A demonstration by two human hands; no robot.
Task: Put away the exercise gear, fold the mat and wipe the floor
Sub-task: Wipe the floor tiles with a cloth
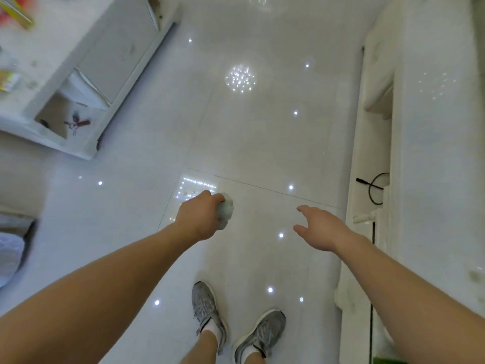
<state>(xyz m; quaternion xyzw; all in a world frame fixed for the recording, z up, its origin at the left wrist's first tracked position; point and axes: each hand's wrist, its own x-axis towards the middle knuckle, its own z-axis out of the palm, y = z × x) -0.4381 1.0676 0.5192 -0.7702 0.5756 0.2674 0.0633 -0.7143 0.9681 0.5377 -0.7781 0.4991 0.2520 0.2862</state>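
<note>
Over the white tiled floor, as the head camera looks down, the person stands with both bare arms stretched forward. Just left of centre, the left hand is curled round a wadded white cloth, which pokes out on the hand's 2 o'clock side. I cannot tell whether the cloth touches the tiles. At 3 o'clock from it, well apart, the right hand holds nothing, its fingers spread and relaxed. Grey shoes stand at 6 o'clock. No mat or exercise gear shows anywhere, so I judge those steps done, or at least out of sight. Wiping looks like the step in hand. The tiles gleam with lamp reflections, but how much has been wiped cannot be told. A white cabinet sits at 10 o'clock and a black cable at 3 o'clock.
</note>
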